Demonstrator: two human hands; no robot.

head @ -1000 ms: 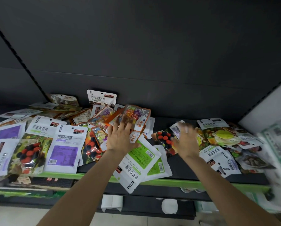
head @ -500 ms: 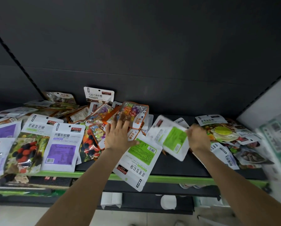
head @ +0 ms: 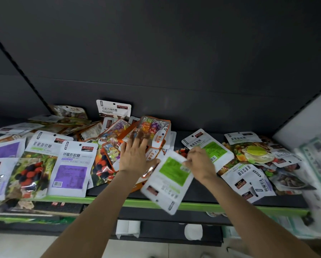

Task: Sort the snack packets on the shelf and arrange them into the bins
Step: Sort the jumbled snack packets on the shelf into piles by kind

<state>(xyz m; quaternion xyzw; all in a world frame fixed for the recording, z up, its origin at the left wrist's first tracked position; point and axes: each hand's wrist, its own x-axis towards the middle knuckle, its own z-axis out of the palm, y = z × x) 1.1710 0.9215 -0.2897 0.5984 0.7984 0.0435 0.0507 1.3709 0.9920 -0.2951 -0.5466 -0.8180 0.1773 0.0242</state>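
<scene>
Right hand (head: 198,164) has dropped onto the blurred white, green-panelled packet (head: 168,180).

My right hand (head: 199,164) pinches a white plastic packet with a green label panel (head: 170,178), tilted, its lower end overhanging the shelf edge. At its nine o'clock, flat glossy snack packets (head: 72,164) lie heaped, overlapping.

White packet (head: 168,178), green panel

This is a shop aisle. A dark metal shelf (head: 198,190) with a green price-strip edge carries many sealed, printed snack packets (head: 72,164). More stocked shelving (head: 156,231) sits below it.
</scene>
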